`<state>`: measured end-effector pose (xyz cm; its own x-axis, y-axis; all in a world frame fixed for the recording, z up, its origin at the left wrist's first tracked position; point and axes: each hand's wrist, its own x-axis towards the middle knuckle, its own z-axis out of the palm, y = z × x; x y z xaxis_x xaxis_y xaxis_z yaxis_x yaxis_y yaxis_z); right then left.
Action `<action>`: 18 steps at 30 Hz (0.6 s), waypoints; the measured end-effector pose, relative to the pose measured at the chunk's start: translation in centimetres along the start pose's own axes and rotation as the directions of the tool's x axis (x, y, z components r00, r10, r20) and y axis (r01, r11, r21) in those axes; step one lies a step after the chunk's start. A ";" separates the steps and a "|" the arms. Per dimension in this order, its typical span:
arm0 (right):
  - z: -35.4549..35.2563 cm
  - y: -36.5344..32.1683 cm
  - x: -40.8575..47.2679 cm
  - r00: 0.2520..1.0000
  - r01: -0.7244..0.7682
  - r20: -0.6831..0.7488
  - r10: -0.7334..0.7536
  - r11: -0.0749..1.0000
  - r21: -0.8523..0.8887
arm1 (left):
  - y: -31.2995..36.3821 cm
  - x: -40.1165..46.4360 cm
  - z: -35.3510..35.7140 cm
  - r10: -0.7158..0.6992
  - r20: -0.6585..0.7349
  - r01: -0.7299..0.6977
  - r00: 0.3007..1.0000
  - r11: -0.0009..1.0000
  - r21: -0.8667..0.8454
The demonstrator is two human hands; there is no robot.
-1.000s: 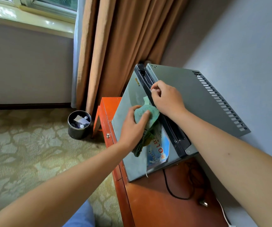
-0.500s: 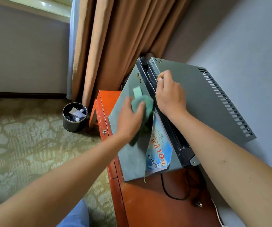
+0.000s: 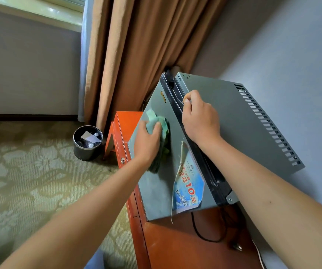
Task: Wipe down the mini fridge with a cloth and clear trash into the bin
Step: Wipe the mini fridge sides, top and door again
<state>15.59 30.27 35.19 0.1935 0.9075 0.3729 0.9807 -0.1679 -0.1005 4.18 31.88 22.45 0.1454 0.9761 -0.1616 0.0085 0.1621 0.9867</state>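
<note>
Ideally the left hand [image 3: 147, 141], gripping the green cloth [image 3: 157, 123], wipes the fridge door [image 3: 156, 187] flat and clear of the peeling sticker [image 3: 188, 186] — right hand [image 3: 199, 118] curled over the door's top edge, bracing.

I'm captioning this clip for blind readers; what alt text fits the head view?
A person's left hand presses a crumpled green cloth against the grey mini fridge door, while the right hand grips its black top edge. A black round bin holding trash stands on the patterned carpet.

One mini fridge [image 3: 224, 121], one cloth [image 3: 159, 123], one bin [image 3: 88, 145], two hands.
</note>
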 end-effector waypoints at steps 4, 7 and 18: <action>0.0 -0.1 -0.1 1.000 0.011 0.001 -0.011 1.000 -0.018 | 1.1 -2.1 0.6 0.227 0.051 -0.225 0.973 0.973 -0.046; -0.1 -0.2 -0.1 1.000 0.000 0.001 0.000 1.000 -0.018 | 3.0 1.4 0.7 0.204 -0.033 -0.205 0.978 0.977 -0.052; -0.1 0.0 0.3 0.998 0.031 0.052 -0.027 0.997 -0.070 | -0.2 3.6 -0.2 0.012 -0.013 -0.013 1.000 0.997 -0.073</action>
<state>15.60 30.48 35.36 0.1652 0.9303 0.3274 0.9857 -0.1665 -0.0242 4.53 35.35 21.67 0.1323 0.9799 -0.1495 -0.0654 0.1591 0.9851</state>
